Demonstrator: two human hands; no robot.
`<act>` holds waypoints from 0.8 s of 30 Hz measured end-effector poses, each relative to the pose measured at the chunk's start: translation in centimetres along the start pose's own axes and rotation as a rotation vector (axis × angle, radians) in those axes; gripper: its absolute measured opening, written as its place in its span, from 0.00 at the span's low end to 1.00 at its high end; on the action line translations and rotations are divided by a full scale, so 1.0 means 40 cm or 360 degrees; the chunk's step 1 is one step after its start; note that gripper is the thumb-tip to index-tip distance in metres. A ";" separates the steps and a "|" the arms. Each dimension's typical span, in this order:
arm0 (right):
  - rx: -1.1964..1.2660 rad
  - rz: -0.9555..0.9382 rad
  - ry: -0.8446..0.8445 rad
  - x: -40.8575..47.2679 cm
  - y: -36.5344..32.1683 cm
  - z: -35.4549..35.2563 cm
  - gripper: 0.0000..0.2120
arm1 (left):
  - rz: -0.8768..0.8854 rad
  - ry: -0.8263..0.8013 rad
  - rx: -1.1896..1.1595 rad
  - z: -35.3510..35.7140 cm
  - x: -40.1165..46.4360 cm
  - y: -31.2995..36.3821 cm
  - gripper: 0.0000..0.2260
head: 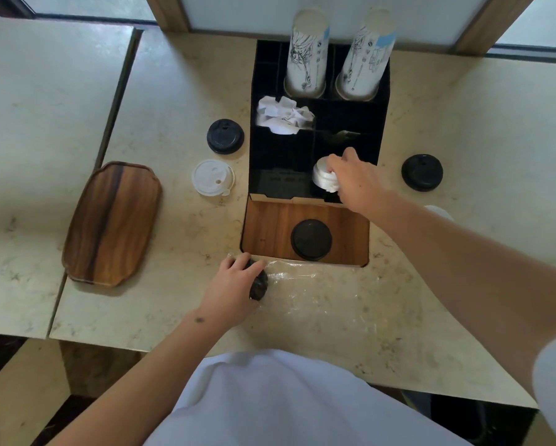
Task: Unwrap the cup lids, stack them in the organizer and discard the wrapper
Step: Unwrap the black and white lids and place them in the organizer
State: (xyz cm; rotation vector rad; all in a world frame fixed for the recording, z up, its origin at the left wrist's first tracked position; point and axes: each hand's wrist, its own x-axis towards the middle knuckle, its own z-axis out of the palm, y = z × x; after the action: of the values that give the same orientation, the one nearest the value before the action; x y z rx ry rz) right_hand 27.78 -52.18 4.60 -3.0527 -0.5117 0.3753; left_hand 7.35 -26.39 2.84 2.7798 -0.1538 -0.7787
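Observation:
The black organizer [379, 101] stands at the back middle of the counter. My right hand [355, 178] grips a stack of white lids [323, 178] tilted over its front right compartment. At the counter's near edge my left hand [233, 289] is closed on a stack of black lids [260, 286] that lies inside a clear plastic wrapper [297, 284]. The wrapper spreads flat to the right of that hand.
Loose lids lie around: black [225, 136] and white [213, 177] left of the organizer, black [422, 172] to its right, black [311, 239] in the wooden tray [264, 230] in front. Two paper cup stacks [307, 56] and napkins [284, 115] fill the organizer. A wooden board [111, 223] lies left.

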 end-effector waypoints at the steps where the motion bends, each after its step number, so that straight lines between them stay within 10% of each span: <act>1: 0.0002 0.0004 -0.0011 0.003 0.001 0.005 0.25 | 0.0001 -0.0001 0.0001 0.000 0.000 0.000 0.34; 13: 0.0401 0.0139 -0.0013 -0.021 0.021 0.029 0.22 | -0.0003 -0.0007 -0.0059 -0.001 0.001 0.001 0.33; 24: 0.1749 0.1208 0.0095 -0.480 -0.021 0.101 0.04 | -0.0009 -0.0145 -0.0043 -0.002 0.015 -0.005 0.39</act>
State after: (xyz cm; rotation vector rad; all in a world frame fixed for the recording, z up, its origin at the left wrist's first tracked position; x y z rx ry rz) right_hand 8.93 -57.66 5.20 -2.0176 0.6796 0.3801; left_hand 7.91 -26.29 2.56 2.7215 -0.1512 -0.9028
